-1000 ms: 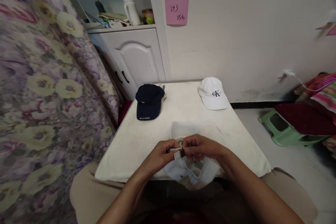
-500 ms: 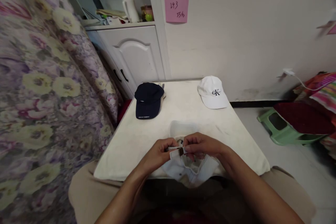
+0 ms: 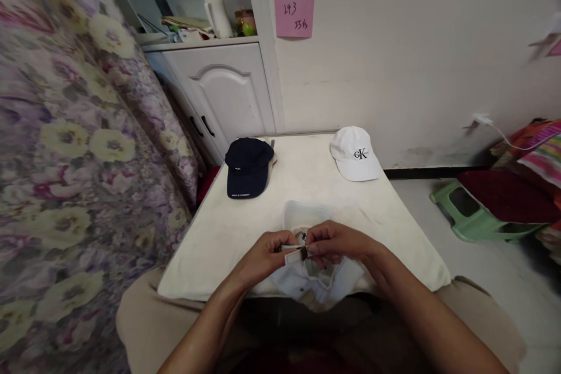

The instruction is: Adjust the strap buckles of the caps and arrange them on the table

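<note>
Pinching the strap [image 3: 293, 258], my left hand [image 3: 263, 256] at nine o'clock and right hand [image 3: 340, 240] at three held the pale cap [image 3: 302, 287], its crown [image 3: 344, 284] toward six.

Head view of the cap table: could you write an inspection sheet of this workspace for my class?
Surface: cream-covered table, faint smudges toward the right.
Job's things: pale cap at the near edge; dark blue cap far left; white cap far right.
Clutter: white jug, dark bottle and other items on the shelf.
Hands: left hand and right hand both pinching the pale cap's strap.
Cables: white cable from a wall plug, right, apart from the caps.
Surroundings: floral curtain left, cabinet behind, pink note on the wall, green stool right.
</note>
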Demonstrator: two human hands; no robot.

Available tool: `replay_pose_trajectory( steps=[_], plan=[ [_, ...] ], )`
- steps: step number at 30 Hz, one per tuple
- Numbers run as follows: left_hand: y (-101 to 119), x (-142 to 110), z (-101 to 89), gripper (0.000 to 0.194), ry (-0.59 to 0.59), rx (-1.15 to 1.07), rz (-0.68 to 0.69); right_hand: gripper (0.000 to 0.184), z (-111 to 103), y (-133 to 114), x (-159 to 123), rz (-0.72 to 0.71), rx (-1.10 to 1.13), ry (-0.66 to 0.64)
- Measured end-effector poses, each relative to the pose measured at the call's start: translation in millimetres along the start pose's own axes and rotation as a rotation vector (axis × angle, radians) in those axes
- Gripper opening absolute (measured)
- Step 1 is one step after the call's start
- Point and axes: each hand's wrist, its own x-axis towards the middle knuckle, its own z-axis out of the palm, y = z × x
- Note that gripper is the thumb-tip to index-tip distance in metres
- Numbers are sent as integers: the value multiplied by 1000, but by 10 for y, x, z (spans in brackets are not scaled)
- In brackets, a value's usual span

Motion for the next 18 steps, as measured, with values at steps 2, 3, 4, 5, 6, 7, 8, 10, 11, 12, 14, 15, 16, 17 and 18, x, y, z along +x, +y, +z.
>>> replay_pose_trajectory(
  steps=[2,3,4,5,6,7,8,10,11,12,14,15,16,17,18],
  plan=[
    [-12,6,7,19,0,8,-11,21,-2,5,-1,-3,-11,-3],
    [-19,7,8,19,6,11,-17,21,-4,5,-3,-6,-14,-5],
    [-24,6,9,19,10,14,-20,22,-5,4,-6,-9,-18,-7],
    [-27,6,9,18,13,15,-18,23,-6,-1,-8,-11,-25,-9],
    [-27,4,11,19,16,15,-11,23,-4,-7,-12,-14,-37,-5],
    [-23,4,14,19,19,15,-3,23,1,-16,-15,-17,-54,3],
    [-16,3,20,19,25,19,7,23,8,-27,-17,-19,-77,16],
    [7,6,40,19,38,39,23,22,32,-49,-22,-17,-129,52],
    [20,9,54,19,45,54,30,22,46,-59,-23,-10,-155,75],
    [33,12,68,20,50,72,38,22,60,-67,-24,1,-176,97],
    [56,18,93,22,62,102,53,22,83,-79,-26,28,-204,127],
    [65,20,101,22,69,110,61,22,90,-83,-27,35,-213,136],
    [73,19,104,22,71,113,68,22,93,-85,-29,36,-217,142],
    [79,16,100,21,64,110,70,22,93,-86,-31,35,-217,144],
    [82,11,89,21,47,102,68,23,90,-85,-32,35,-214,144]
  ],
)
